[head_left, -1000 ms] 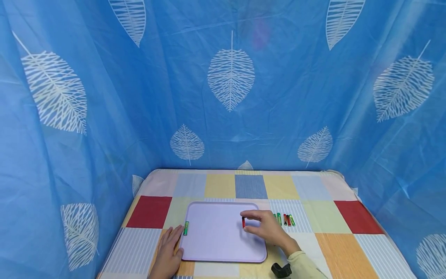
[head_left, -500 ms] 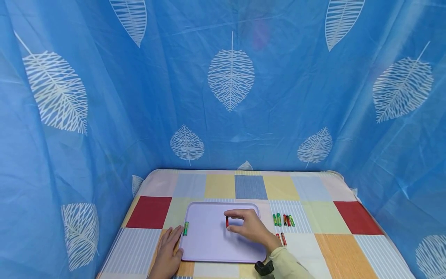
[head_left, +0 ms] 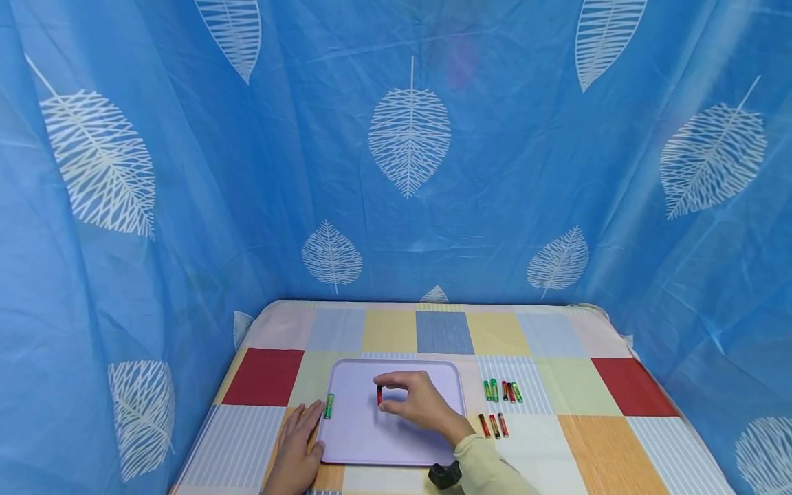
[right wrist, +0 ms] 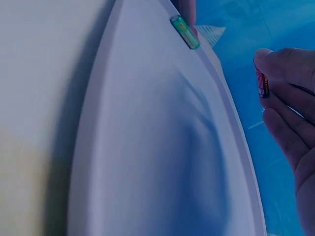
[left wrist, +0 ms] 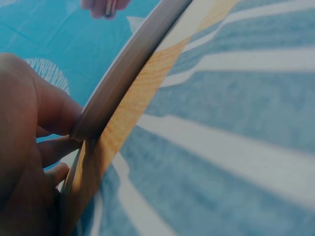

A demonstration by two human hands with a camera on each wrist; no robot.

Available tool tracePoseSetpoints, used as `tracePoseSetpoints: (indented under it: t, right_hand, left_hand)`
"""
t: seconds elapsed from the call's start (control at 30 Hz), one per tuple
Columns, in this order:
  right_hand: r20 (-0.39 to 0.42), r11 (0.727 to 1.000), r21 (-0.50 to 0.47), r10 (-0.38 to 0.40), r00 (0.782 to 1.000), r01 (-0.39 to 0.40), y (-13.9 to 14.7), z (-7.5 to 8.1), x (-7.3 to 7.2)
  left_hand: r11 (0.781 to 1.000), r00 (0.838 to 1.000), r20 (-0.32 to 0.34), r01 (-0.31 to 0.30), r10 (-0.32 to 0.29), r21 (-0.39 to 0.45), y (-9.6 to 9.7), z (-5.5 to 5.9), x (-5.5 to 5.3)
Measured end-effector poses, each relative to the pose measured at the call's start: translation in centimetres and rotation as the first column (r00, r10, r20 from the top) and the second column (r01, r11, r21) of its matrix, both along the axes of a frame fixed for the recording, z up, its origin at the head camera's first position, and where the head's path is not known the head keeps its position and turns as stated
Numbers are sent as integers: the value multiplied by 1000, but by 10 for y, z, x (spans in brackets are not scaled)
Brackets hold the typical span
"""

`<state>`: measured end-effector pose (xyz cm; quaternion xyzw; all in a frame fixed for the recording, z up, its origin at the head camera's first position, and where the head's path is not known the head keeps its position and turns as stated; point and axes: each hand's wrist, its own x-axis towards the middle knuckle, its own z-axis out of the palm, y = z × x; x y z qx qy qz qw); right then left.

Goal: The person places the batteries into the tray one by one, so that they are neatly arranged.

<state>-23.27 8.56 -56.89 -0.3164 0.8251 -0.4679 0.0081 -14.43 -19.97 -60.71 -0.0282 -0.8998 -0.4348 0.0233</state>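
Between thumb and fingertips, my right hand (head_left: pixel 421 405) pinches a red and black battery (head_left: pixel 380 395) above the middle of a lilac tray (head_left: pixel 359 447). The right wrist view shows the same battery (right wrist: pixel 262 81) held clear of the tray (right wrist: pixel 142 147). Against the tray's left rim lies a green battery (head_left: pixel 329 405). My left hand (head_left: pixel 300 447) rests at the tray's left edge with its fingers extended. In the left wrist view the thumb of that hand (left wrist: pixel 29 123) touches the tray's rim (left wrist: pixel 123 73).
Right of the tray, a back row holds green batteries (head_left: pixel 493 390) and red and black batteries (head_left: pixel 508 392). Nearer, several red batteries (head_left: pixel 494 425) lie in a front row. A patchwork cloth (head_left: pixel 588 447) covers the table, and a blue leaf-print curtain (head_left: pixel 408 234) surrounds it.
My right hand has carried the red and black battery leftward over the tray, from its right side to the middle. The front row of batteries has come into view. My left hand has stayed put.
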Motion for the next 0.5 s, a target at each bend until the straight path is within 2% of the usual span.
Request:
tracePoseSetpoints:
  t: [0.1,0.33,0.5]
  right_hand:
    - [1,1000,4,10,1000,-10,-8,0,0]
    - [23,1000,9,8,1000,-8,-25,-2,-1]
    - [32,1000,-2,11,999,-11,-35,-4,-1]
  left_hand:
    - [1000,1000,-5,-1,1,0,1,0,0]
    - [999,996,-85,24,-26,-24,1,0,2]
    - [999,998,-63,24,-26,-33,1,1,1]
